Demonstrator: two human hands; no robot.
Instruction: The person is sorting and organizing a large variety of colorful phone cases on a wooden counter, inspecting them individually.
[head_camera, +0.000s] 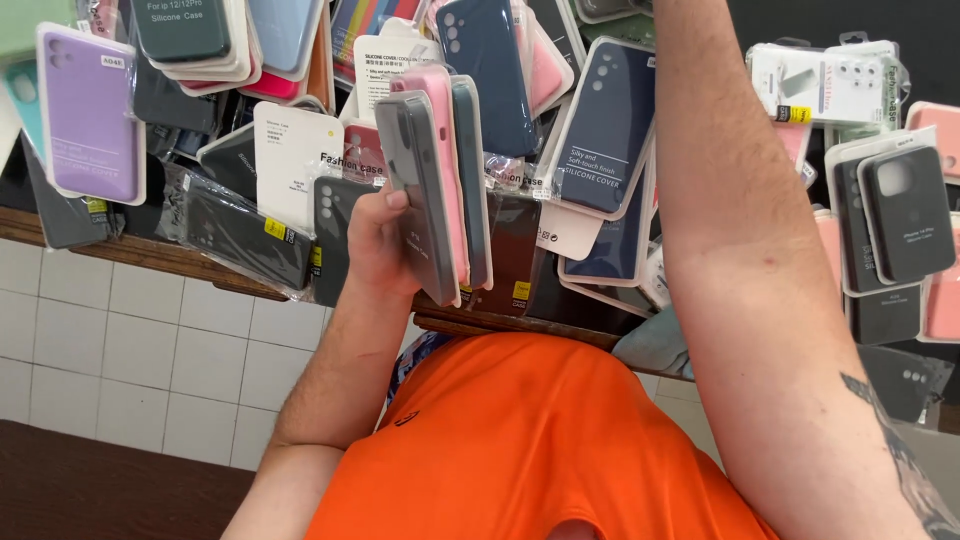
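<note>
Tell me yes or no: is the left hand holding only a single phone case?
No, the left hand grips a stack of three cases held on edge: a grey one, a pink one and a dark teal one.

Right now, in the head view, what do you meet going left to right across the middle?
Lilac phone case → black bagged case → left hand gripping a stack of cases → navy boxed case → raised right forearm → black boxed case.

Right hand out of frame: the right forearm (740, 250) runs off the top edge. Left hand (378, 240) fingers hidden behind a stack of phone cases (440, 185). Packaged cases (600, 130) overlap heavily; lower layers hidden. Orange shirt (530, 440) cut by the bottom edge.
</note>
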